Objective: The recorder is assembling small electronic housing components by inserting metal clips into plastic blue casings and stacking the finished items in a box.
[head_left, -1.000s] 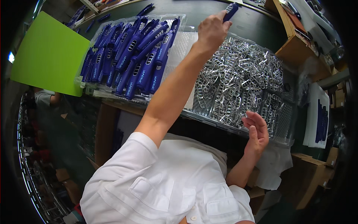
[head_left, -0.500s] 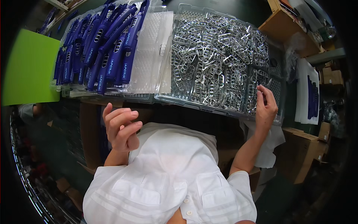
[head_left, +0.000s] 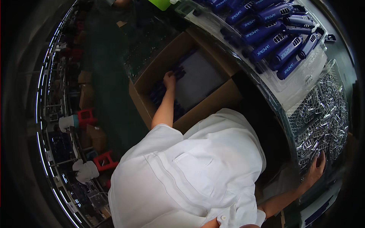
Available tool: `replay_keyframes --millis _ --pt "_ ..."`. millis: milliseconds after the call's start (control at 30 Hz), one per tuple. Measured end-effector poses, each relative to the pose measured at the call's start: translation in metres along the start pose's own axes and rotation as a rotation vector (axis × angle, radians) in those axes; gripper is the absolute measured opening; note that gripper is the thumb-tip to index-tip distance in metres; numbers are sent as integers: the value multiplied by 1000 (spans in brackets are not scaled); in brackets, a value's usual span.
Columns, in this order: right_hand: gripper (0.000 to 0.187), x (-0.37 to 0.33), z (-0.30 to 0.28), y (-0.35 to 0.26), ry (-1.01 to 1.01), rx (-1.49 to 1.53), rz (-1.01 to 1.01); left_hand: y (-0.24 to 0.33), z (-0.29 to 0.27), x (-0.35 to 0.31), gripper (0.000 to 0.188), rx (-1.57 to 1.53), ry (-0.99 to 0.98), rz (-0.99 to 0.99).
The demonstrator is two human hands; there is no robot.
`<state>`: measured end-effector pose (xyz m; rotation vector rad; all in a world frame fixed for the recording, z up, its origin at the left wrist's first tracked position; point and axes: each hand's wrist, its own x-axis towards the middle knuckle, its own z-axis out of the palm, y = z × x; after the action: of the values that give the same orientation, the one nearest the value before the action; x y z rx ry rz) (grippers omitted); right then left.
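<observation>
Fingers (head_left: 167,77) of the left hand (head_left: 170,81) are curled together inside a cardboard box (head_left: 205,117); whether they pinch anything cannot be told, as the hand is small and in shadow. Right beside them lie dark blue tubes in the box (head_left: 156,97), along its far left side and around the edge of a grey sheet (head_left: 199,78) that covers much of the inside. The box stands open, lower than the bench (head_left: 275,100) and just off its near edge, toward the left end. The right hand (head_left: 316,170) is well apart from the left, at the near edge of the clip tray (head_left: 291,118), close to the tray's right end. Its fingers are bent, with the thumb near them; whether a clip sits between them cannot be made out. Silver metal clips (head_left: 323,117) are heaped across that tray. Farther left along the bench, a clear tray (head_left: 279,81) carries a pile of blue tubes with slotted openings (head_left: 266,47), some stacked crosswise at the far edge. Past the bench's left end shows a corner of a bright green board (head_left: 160,3). Beyond the box are a dark green floor (head_left: 112,114), red stools (head_left: 106,161) and a co-worker in white (head_left: 85,171).
</observation>
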<state>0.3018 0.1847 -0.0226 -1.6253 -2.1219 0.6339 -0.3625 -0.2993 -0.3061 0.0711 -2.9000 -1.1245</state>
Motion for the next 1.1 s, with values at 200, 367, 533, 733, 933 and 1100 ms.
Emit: replay_keyframes --millis 200,367,533,733,933,1100 --pt "32 -17 -25 47 83 258 143 -24 25 -17 28 701 -181 327" --pt "27 -40 -46 -15 136 608 190 -26 13 -8 26 937 -229 557" --pt "21 -57 -28 -8 33 1106 227 8 -17 10 51 479 -118 461" --pt "21 -78 -32 -47 142 1331 55 67 -22 40 53 -544 -167 -145" --pt "36 -78 -44 -46 251 1321 -42 142 -53 2 38 -1292 -408 -245" --pt "27 -78 -59 -50 299 1167 49 275 -123 -139 32 -1331 -717 -104"
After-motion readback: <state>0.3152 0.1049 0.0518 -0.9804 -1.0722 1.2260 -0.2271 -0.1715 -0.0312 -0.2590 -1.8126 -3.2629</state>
